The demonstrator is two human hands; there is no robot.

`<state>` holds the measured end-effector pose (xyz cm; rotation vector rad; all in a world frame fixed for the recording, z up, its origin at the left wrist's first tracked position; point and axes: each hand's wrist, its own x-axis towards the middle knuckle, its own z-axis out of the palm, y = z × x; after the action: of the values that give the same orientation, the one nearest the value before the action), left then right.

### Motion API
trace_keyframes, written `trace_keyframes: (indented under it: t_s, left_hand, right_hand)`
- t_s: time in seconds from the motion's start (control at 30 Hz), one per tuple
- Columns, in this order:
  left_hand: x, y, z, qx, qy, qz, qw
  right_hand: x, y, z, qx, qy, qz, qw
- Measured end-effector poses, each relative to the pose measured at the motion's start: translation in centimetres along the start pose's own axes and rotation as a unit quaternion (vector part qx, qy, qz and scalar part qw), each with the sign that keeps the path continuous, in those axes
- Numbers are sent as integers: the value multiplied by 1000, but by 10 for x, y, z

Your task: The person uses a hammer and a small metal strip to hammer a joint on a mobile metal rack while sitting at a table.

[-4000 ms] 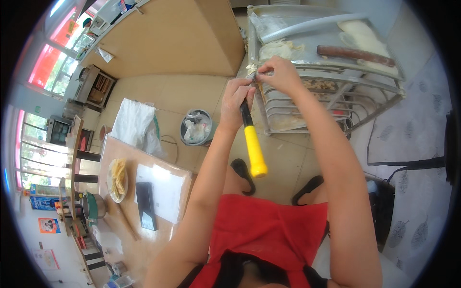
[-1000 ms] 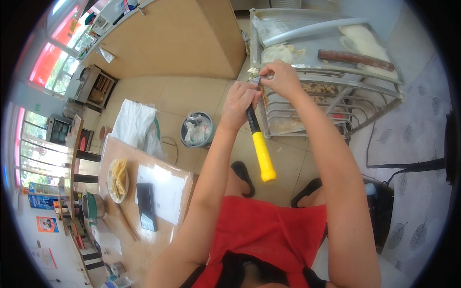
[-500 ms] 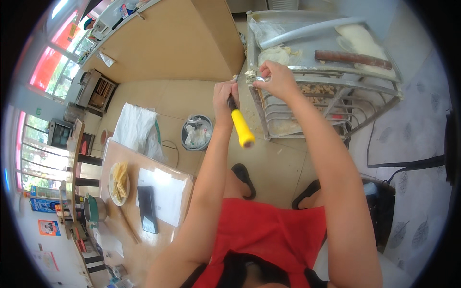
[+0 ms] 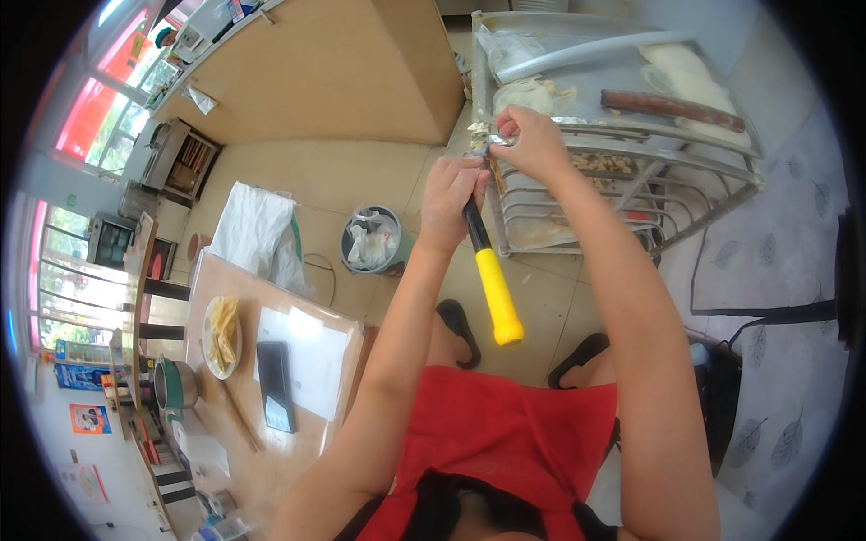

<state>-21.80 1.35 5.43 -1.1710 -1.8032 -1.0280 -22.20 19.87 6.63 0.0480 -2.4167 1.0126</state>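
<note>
Closed around the black neck of a yellow-and-black handled tool (image 4: 497, 296) is my left hand (image 4: 450, 200). The yellow grip hangs down toward me, and the tool's other end is mostly hidden by the fingers beside the rack corner. My right hand (image 4: 534, 147) is in a pinch at the near left corner of the metal rack (image 4: 631, 144). A small shiny piece shows at its fingertips, too small to name. Pale crumbly bits (image 4: 478, 132) cling to that corner. Both hands nearly meet there.
On the rack's top tray lie a white tube (image 4: 595, 54), a brown rolling pin (image 4: 672, 108) and pale dough (image 4: 690, 72). A lined bin (image 4: 372, 239) stands on the floor. The table (image 4: 289, 469) at left bears a phone (image 4: 275, 386) and a plate of yellow strips (image 4: 222, 336).
My left hand has moved right and slightly down, up to the rack corner. The tool's handle has swung so its yellow end points lower and right. My right hand stays pinched at the corner.
</note>
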Motion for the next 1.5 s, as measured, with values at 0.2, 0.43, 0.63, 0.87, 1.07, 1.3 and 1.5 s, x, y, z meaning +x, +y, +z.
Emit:
trace_keyframes:
  t_s: [0.2,0.43,0.63,0.87,1.07,1.3,1.5]
  left_hand:
    - [-2,-3,1,-7,24,-13,1000]
    - [0,-1,2,13,11,3,1000]
    - [-6,-5,11,46,19,10,999]
    - [-24,-35,2,70,82,-115,987]
    - [-7,-10,-1,-43,50,-41,997]
    - [8,-13,2,14,-25,33,999]
    - [1,-51,8,68,29,-61,995]
  right_hand:
    - [0,-2,1,-9,0,0,1000]
    - [1,-1,2,-8,3,6,1000]
    - [1,1,3,-4,4,8,1000]
    - [3,-6,2,-5,-22,-5,1000]
    - [0,-1,-2,-16,-13,1,1000]
    - [1,2,3,-16,-2,-2,1000]
    - [2,-8,0,-10,-40,13,999]
